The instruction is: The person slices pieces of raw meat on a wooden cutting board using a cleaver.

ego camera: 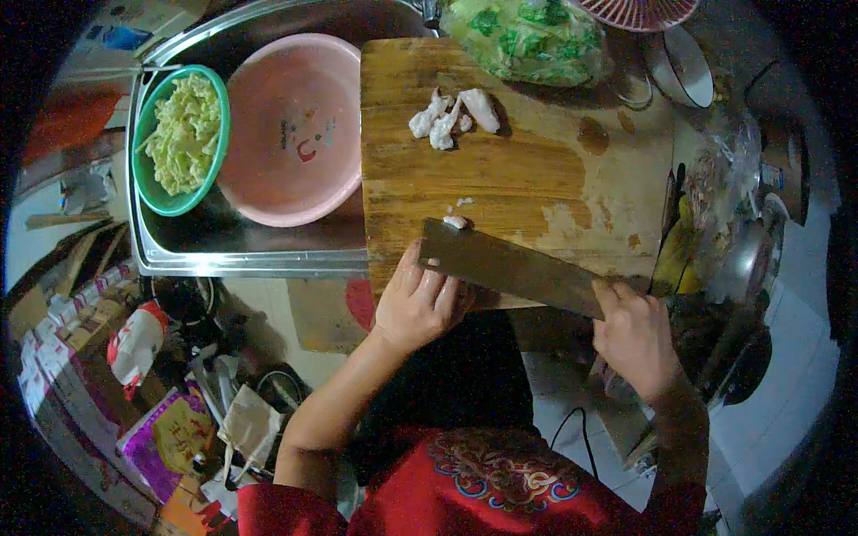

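Note:
My right hand (633, 335) grips the handle end of a broad cleaver (516, 268), whose blade reaches left across the near edge of a wooden cutting board (523, 181). My left hand (419, 295) is at the blade's far end, its fingers partly behind the blade; what they touch is hidden. A small piece of pale raw meat (455, 222) lies against the blade's upper edge, with tiny scraps just above it. Farther up the board rest several pale raw meat pieces (442, 120), which look like poultry.
Left of the board, a steel sink (255, 262) holds a pink basin (295, 134) and a green basket (224, 127) of cauliflower-like florets. A bag of leafy greens (529, 40) overlaps the board's far edge. Plastic bags (724, 194) lie at the right.

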Demonstrator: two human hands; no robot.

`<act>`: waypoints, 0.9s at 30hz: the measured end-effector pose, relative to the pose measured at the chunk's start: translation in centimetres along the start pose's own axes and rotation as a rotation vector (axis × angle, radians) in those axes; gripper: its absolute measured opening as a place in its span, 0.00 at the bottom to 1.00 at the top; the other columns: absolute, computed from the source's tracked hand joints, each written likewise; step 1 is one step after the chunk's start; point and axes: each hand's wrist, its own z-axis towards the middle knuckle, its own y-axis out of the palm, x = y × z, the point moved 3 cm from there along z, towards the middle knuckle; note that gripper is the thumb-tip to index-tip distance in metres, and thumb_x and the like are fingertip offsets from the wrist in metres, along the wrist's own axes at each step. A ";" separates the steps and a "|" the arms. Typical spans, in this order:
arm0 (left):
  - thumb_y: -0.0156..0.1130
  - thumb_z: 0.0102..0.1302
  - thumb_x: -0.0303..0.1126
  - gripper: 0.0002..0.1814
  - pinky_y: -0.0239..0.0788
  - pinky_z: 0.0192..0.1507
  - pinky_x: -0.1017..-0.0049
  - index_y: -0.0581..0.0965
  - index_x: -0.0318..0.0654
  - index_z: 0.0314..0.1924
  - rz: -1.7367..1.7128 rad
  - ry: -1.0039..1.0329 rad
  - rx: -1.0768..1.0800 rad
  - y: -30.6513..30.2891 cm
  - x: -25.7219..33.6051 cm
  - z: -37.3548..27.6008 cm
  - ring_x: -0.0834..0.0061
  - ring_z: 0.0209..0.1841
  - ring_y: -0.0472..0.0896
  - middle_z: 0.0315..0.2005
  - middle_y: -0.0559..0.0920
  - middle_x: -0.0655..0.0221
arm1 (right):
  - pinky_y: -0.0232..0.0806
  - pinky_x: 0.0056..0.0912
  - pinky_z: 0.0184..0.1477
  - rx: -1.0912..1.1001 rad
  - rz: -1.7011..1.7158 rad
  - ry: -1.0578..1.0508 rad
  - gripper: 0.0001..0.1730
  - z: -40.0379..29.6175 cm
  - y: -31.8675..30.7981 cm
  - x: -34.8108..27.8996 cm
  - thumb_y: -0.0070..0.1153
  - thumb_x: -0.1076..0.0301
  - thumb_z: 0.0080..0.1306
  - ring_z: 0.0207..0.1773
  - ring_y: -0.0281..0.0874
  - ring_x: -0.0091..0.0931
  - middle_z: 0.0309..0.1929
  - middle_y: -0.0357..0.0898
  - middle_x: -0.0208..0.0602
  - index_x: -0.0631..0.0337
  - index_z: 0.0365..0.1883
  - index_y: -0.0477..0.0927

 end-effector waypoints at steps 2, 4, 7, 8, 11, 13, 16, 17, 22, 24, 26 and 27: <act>0.57 0.46 0.30 0.15 0.66 0.41 0.62 0.73 0.30 0.35 -0.014 -0.027 0.034 -0.2 0.3 0.4 0.56 0.41 0.70 0.37 0.71 0.53 | 0.65 0.38 0.35 -0.048 0.046 0.022 0.21 0.3 0.0 0.7 0.52 0.73 0.43 0.32 0.72 0.40 0.31 0.73 0.45 0.66 0.39 0.72; 0.58 0.46 0.31 0.14 0.66 0.41 0.62 0.73 0.30 0.34 -0.012 -0.016 0.073 -0.5 0.2 0.5 0.56 0.41 0.70 0.37 0.70 0.53 | 0.63 0.38 0.40 -0.055 0.100 0.059 0.20 1.2 -1.0 0.8 0.52 0.72 0.46 0.34 0.71 0.41 0.34 0.73 0.45 0.63 0.40 0.72; 0.58 0.46 0.30 0.15 0.66 0.41 0.62 0.73 0.30 0.35 0.004 0.010 0.117 -0.9 0.3 0.9 0.56 0.40 0.70 0.38 0.69 0.53 | 0.62 0.37 0.42 0.253 0.181 0.016 0.16 2.0 -1.6 0.8 0.51 0.71 0.50 0.35 0.70 0.41 0.36 0.73 0.44 0.62 0.40 0.73; 0.57 0.46 0.30 0.15 0.66 0.40 0.63 0.73 0.30 0.35 -0.012 0.030 0.126 -0.9 0.3 0.9 0.57 0.39 0.70 0.38 0.68 0.54 | 0.62 0.36 0.39 0.317 0.180 0.066 0.14 2.1 -1.3 1.4 0.50 0.71 0.53 0.35 0.70 0.41 0.35 0.72 0.45 0.62 0.39 0.73; 0.57 0.46 0.29 0.15 0.66 0.40 0.64 0.73 0.29 0.35 -0.032 0.024 0.129 -1.1 0.2 1.2 0.58 0.39 0.70 0.39 0.69 0.54 | 0.64 0.35 0.35 0.271 0.292 0.057 0.13 2.7 -2.6 1.3 0.48 0.74 0.53 0.33 0.71 0.40 0.32 0.72 0.45 0.64 0.38 0.73; 0.56 0.46 0.29 0.16 0.66 0.40 0.65 0.73 0.28 0.36 -0.005 0.015 0.122 -0.7 0.3 1.0 0.59 0.40 0.70 0.40 0.69 0.53 | 0.64 0.34 0.31 0.394 0.221 -0.009 0.13 2.0 -2.5 1.0 0.48 0.76 0.50 0.30 0.71 0.40 0.28 0.72 0.45 0.65 0.36 0.74; 0.55 0.47 0.30 0.16 0.66 0.41 0.65 0.73 0.29 0.37 -0.011 0.036 0.107 -0.9 0.2 1.0 0.59 0.40 0.70 0.41 0.69 0.53 | 0.64 0.35 0.30 0.363 0.297 -0.037 0.14 0.8 -2.3 0.4 0.49 0.77 0.48 0.29 0.71 0.40 0.27 0.72 0.45 0.66 0.36 0.73; 0.55 0.48 0.30 0.16 0.66 0.41 0.64 0.73 0.29 0.37 -0.013 0.031 0.096 -0.9 0.2 0.9 0.59 0.41 0.69 0.41 0.69 0.53 | 0.64 0.35 0.29 0.331 0.312 -0.062 0.15 0.4 -2.1 0.2 0.50 0.77 0.47 0.29 0.71 0.40 0.27 0.72 0.45 0.66 0.36 0.73; 0.54 0.48 0.32 0.16 0.65 0.42 0.63 0.74 0.32 0.38 -0.012 0.007 0.054 -0.2 0.2 0.4 0.59 0.41 0.69 0.41 0.70 0.54 | 0.67 0.37 0.31 0.172 0.229 0.023 0.18 -0.3 -0.6 -0.1 0.53 0.71 0.46 0.32 0.73 0.40 0.32 0.73 0.46 0.64 0.38 0.73; 0.54 0.49 0.33 0.16 0.65 0.43 0.62 0.74 0.34 0.38 0.009 -0.028 0.034 -0.5 0.4 1.0 0.59 0.41 0.69 0.41 0.70 0.54 | 0.67 0.37 0.30 0.221 0.248 0.025 0.19 -0.7 -0.2 -0.1 0.53 0.70 0.46 0.33 0.73 0.39 0.34 0.73 0.45 0.64 0.39 0.72; 0.54 0.49 0.34 0.17 0.65 0.44 0.62 0.74 0.37 0.40 0.036 0.016 -0.010 0.3 0.2 -0.5 0.59 0.42 0.69 0.42 0.70 0.55 | 0.67 0.36 0.28 0.271 0.133 -0.028 0.22 -1.7 -0.2 -0.4 0.53 0.71 0.43 0.30 0.72 0.36 0.31 0.72 0.42 0.64 0.40 0.72; 0.53 0.49 0.35 0.17 0.64 0.44 0.62 0.74 0.38 0.41 0.045 0.041 -0.030 0.5 0.1 -0.9 0.59 0.42 0.70 0.43 0.71 0.55 | 0.67 0.36 0.28 0.277 0.097 -0.064 0.23 -2.1 -0.3 -0.7 0.53 0.71 0.42 0.29 0.72 0.35 0.30 0.70 0.40 0.64 0.40 0.72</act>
